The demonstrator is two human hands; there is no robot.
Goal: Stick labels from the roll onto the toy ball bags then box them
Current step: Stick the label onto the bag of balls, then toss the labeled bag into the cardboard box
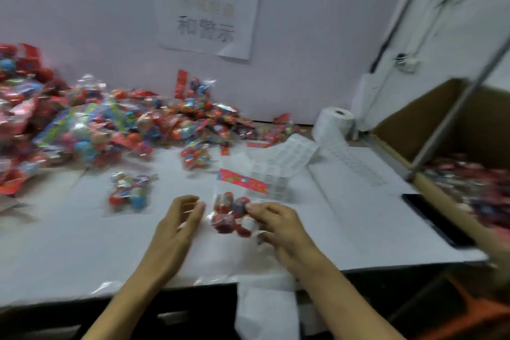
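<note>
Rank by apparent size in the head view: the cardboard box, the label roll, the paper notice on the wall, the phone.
1. cardboard box, though cut off by the frame edge
2. paper notice
3. phone and label roll: look about alike; the phone lies nearer the camera, so I will not rank them.

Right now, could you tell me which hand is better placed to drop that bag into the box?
Probably the right hand: it already pinches the bag, and the box stands on its side of the table. The left hand hovers beside the bag, holding nothing, farther from the box.
</note>
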